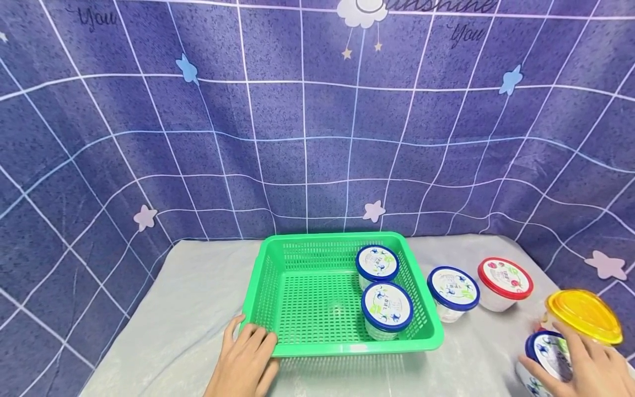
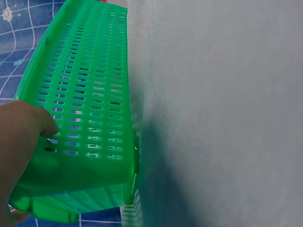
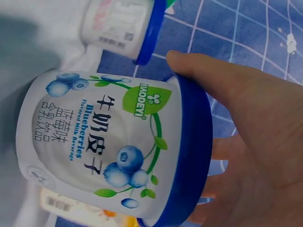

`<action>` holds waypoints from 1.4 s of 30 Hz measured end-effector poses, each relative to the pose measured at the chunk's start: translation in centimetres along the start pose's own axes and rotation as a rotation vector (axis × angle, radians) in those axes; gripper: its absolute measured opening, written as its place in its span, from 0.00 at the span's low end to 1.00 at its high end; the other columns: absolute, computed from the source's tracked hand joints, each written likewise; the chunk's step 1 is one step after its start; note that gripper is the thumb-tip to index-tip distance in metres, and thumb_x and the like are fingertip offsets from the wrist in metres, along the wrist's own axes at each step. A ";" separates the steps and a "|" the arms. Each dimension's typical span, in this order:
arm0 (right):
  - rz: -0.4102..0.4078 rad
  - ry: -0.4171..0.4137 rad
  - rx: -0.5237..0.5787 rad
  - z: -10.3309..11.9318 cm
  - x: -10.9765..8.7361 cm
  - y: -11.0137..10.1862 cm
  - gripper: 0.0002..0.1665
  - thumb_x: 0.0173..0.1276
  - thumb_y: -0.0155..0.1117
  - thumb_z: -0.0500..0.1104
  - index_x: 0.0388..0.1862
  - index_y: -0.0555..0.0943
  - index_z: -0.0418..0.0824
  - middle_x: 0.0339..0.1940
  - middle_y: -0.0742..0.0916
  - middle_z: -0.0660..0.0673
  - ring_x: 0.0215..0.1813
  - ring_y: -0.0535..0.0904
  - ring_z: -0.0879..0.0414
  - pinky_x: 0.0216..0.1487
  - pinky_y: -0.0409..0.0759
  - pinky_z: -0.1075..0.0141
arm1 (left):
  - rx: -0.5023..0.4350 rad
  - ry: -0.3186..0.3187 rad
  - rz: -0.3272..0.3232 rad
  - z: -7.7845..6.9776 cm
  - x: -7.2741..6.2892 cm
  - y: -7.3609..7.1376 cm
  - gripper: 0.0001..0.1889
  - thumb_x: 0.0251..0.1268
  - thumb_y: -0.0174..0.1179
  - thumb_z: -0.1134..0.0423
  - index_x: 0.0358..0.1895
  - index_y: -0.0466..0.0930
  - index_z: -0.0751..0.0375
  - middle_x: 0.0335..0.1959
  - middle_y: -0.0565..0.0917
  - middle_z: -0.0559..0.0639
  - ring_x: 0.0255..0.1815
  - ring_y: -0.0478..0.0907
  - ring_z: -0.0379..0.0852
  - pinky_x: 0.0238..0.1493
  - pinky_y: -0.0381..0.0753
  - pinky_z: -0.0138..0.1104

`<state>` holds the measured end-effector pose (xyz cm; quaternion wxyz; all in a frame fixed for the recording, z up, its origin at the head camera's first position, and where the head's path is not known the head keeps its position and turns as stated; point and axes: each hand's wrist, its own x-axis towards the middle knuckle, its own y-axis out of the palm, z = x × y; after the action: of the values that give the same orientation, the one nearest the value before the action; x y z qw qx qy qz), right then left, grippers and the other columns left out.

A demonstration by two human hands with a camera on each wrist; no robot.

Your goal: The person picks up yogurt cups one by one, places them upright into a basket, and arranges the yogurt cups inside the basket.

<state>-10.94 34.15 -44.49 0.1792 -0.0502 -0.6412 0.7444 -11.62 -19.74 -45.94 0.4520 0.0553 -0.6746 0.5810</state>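
Observation:
A green plastic basket [image 1: 342,348] stands on the table, and two blue-lidded tubs, a rear one [image 1: 377,263] and a front one [image 1: 387,306], sit along its right side. My left hand [image 1: 246,358] grips the basket's front left corner, fingers over the rim; the left wrist view shows the thumb [image 2: 40,120] against the slotted wall. At the lower right my right hand [image 1: 590,364] holds another blue-lidded blueberry milk tub [image 3: 104,142] round its lid, thumb on one side and fingers on the other. Whether that tub touches the table cannot be told.
Right of the basket stand a blue-lidded tub [image 1: 453,289] and a red-lidded tub [image 1: 506,282]. A yellow-lidded container [image 1: 584,315] is just behind my right hand. Pale cloth [image 1: 193,298] covers the table, and a blue gridded curtain [image 1: 317,121] hangs behind and at both sides.

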 end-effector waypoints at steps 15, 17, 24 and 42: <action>-0.207 -0.288 0.144 3.9 0.2 -4.3 0.59 0.46 0.75 0.70 0.65 0.68 0.33 0.54 0.70 0.21 0.51 0.61 0.23 0.48 0.63 0.22 | -0.005 -0.029 0.006 -0.2 0.2 -0.1 0.11 0.69 0.37 0.59 0.29 0.67 0.49 0.26 0.68 0.41 0.34 0.66 0.44 0.61 0.61 0.58; -0.249 -0.334 0.170 4.4 0.3 -4.9 0.58 0.43 0.77 0.69 0.63 0.71 0.33 0.52 0.72 0.22 0.50 0.63 0.24 0.47 0.64 0.25 | -0.007 -0.031 0.014 -0.3 0.2 -0.1 0.12 0.70 0.36 0.59 0.29 0.67 0.49 0.26 0.67 0.41 0.34 0.66 0.44 0.62 0.60 0.58; -0.319 -0.461 0.227 6.2 0.6 -6.8 0.57 0.42 0.79 0.65 0.63 0.73 0.32 0.54 0.74 0.24 0.53 0.65 0.25 0.52 0.62 0.26 | -0.020 -0.049 0.030 -0.2 -0.1 -0.1 0.13 0.71 0.35 0.58 0.29 0.67 0.48 0.26 0.67 0.40 0.34 0.65 0.43 0.61 0.60 0.58; -0.432 -0.780 0.353 12.7 1.7 -10.3 0.48 0.40 0.82 0.58 0.60 0.78 0.41 0.56 0.78 0.39 0.58 0.70 0.38 0.55 0.69 0.43 | -0.015 -0.029 -0.002 -0.1 0.1 0.2 0.08 0.64 0.42 0.61 0.29 0.69 0.48 0.26 0.67 0.39 0.33 0.65 0.41 0.57 0.63 0.58</action>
<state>-14.28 23.95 -32.04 0.0816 0.3983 -0.5204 0.7509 -11.71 -19.52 -45.98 0.4432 0.0609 -0.6851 0.5749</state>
